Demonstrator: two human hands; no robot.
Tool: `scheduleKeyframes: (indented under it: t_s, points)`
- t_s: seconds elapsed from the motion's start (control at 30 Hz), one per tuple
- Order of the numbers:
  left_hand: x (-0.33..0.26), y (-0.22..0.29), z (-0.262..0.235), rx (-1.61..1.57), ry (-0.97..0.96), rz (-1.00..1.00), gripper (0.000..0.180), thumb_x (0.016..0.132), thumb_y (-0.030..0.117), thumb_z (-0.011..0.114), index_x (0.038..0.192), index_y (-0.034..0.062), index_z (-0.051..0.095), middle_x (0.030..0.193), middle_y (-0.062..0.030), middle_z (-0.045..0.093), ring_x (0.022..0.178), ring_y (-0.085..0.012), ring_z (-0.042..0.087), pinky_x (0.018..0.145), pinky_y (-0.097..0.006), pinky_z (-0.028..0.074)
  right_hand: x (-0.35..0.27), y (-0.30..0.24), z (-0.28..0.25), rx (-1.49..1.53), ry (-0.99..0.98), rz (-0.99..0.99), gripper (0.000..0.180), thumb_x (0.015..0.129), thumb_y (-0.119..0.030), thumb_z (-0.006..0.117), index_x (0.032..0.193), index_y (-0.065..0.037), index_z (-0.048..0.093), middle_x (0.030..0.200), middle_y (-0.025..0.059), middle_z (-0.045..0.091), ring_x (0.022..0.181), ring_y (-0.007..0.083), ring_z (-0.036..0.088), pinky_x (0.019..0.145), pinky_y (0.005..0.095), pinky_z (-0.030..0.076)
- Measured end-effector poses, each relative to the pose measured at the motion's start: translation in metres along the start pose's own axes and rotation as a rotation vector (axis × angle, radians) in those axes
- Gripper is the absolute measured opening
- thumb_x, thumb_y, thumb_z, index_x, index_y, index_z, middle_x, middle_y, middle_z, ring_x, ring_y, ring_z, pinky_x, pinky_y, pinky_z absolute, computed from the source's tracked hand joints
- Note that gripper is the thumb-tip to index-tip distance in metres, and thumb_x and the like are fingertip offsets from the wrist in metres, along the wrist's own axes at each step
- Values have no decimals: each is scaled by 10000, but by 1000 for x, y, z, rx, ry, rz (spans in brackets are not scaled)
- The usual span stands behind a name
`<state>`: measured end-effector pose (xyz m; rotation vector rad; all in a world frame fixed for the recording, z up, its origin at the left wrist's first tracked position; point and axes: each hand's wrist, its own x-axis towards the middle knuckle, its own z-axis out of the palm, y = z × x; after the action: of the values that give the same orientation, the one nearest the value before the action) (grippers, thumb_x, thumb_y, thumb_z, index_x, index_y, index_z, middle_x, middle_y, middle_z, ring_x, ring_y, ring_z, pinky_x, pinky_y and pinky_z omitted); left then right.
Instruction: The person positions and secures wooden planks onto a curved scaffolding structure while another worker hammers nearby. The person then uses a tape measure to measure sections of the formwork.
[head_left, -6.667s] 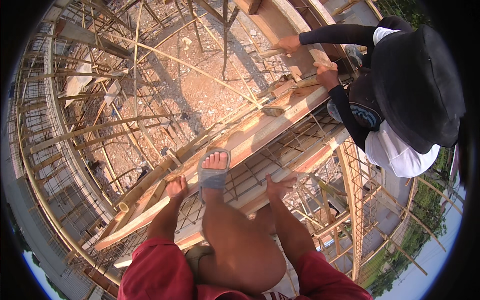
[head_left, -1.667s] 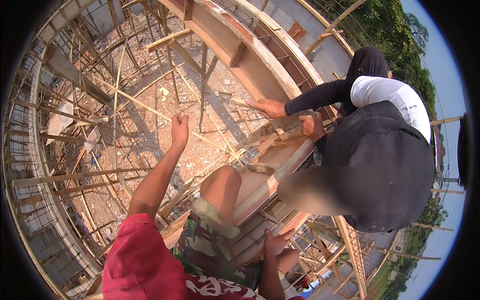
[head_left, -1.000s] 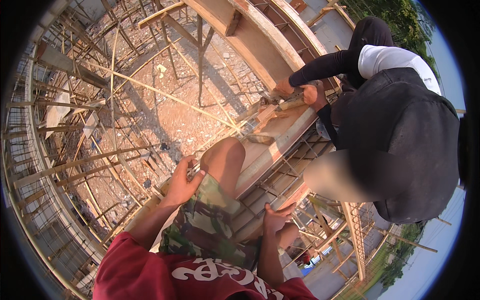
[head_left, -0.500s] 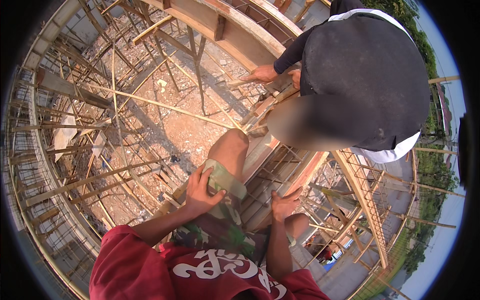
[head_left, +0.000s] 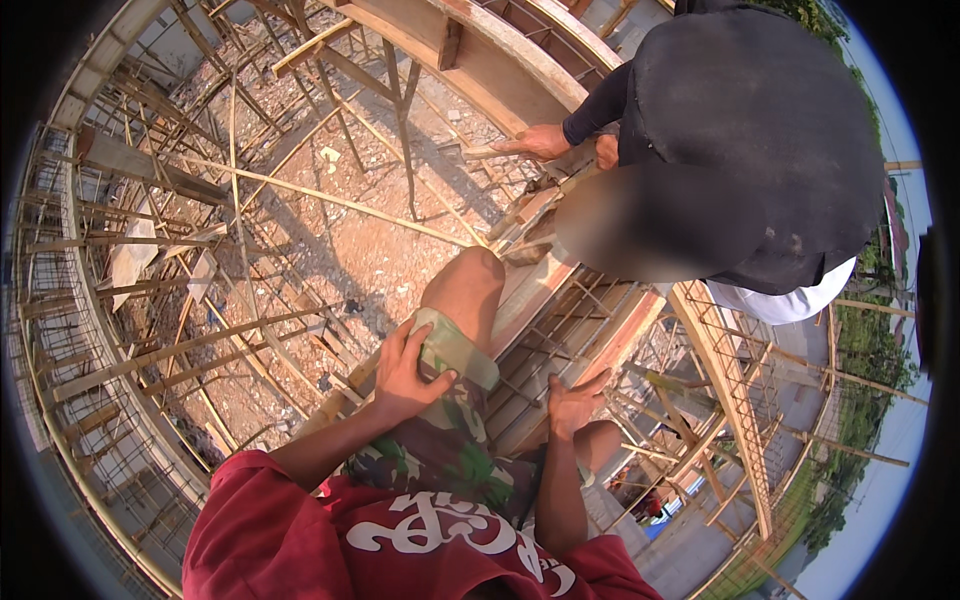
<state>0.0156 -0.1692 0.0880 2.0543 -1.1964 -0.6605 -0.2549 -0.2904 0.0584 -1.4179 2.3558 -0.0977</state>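
My left hand (head_left: pixel 406 376) lies with fingers spread on my bent leg, over the rolled hem of the camouflage shorts (head_left: pixel 455 352). It holds nothing. My right hand (head_left: pixel 576 402) is open, palm partly turned up, above the side board of a wooden beam form (head_left: pixel 625 340) and near my other knee. Between my legs the form's trough shows reinforcing bars (head_left: pixel 570 322) inside. Across from me a person in dark clothes (head_left: pixel 760 130) bends over the form. That person's hand (head_left: pixel 543 143) reaches out by a short wooden piece (head_left: pixel 485 152); the grip is unclear.
A curved wooden form (head_left: pixel 490 50) runs away at the top. Thin poles and props (head_left: pixel 330 203) cross above rubble-strewn ground (head_left: pixel 370 250) far below on the left. A curved band of rebar and timber (head_left: pixel 80 330) edges the left. A plank with rebar (head_left: pixel 730 400) slopes at the right.
The view has shifted slightly, so the scene sits a little differently in the picture. Both my hands keep their open pose, and the other person stays bent over the form.
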Motion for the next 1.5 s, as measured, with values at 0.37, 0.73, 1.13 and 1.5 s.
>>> scheduleKeyframes:
  t_s: [0.37, 0.73, 1.13, 1.5]
  points:
    - [0, -2, 1, -4, 0, 1, 810, 743, 376, 834, 1425, 108, 490, 1438, -219, 427, 1320, -445, 424, 1085, -536, 388, -1, -5, 1, -68, 23, 37, 1213, 701, -349, 860, 1621, -168, 92, 1334, 335, 402, 1108, 541, 592, 973, 566, 505]
    - [0, -2, 1, 2, 1, -7, 808, 737, 388, 837, 1416, 105, 502, 1428, -225, 438, 1311, -450, 429, 1083, -534, 390, 1, 2, 3, -29, 5, 9, 1211, 705, -358, 855, 1621, -156, 90, 1345, 369, 396, 1161, 555, 557, 979, 574, 488]
    - [1, -3, 0, -8, 4, 7, 814, 742, 390, 837, 1426, 105, 501, 1451, -229, 422, 1318, -447, 430, 1084, -527, 394, -2, -5, 3, -57, 58, 8, 1209, 681, -397, 852, 1620, -162, 127, 1352, 362, 423, 1140, 539, 588, 973, 565, 503]
    - [1, 1, -3, 2, -7, -6, 830, 732, 376, 842, 1431, 94, 497, 1467, -218, 421, 1301, -437, 441, 1082, -511, 391, 3, -3, 9, -138, 37, 86, 1255, 659, -398, 869, 1625, -176, 100, 1365, 357, 450, 1180, 523, 562, 990, 553, 492]
